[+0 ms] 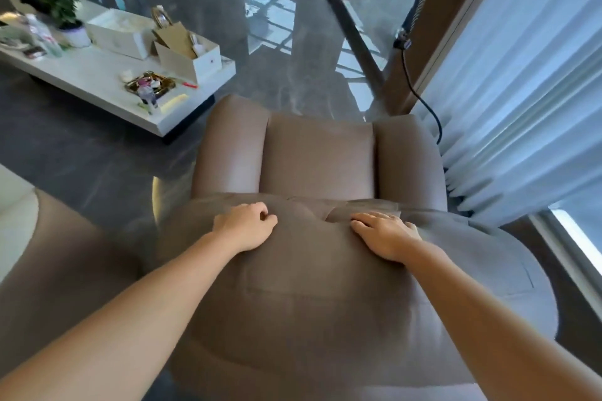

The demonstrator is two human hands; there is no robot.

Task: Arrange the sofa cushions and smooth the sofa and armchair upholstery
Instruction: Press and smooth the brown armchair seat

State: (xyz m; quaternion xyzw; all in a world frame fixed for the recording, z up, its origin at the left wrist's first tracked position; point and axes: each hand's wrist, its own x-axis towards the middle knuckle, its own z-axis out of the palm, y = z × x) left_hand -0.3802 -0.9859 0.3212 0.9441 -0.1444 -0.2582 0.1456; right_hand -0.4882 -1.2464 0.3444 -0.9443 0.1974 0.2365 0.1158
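Note:
I look down from behind at a taupe upholstered armchair [319, 156], its seat and two padded arms beyond the backrest top [312, 286]. My left hand [246, 226] rests on the top of the backrest, left of centre, with the fingers curled under loosely. Right of a dimple in the padding, my right hand [386, 234] lies flat on the fabric, fingers together and pointing left. Neither hand holds anything. Part of a second taupe seat [58, 267] shows at the lower left.
A low white coffee table [107, 91] stands at the left with boxes, a potted plant, bottles and a small gold tray. White pleated curtains [521, 107] hang close on the right, with a black cable beside a wooden post. Glossy grey floor lies ahead.

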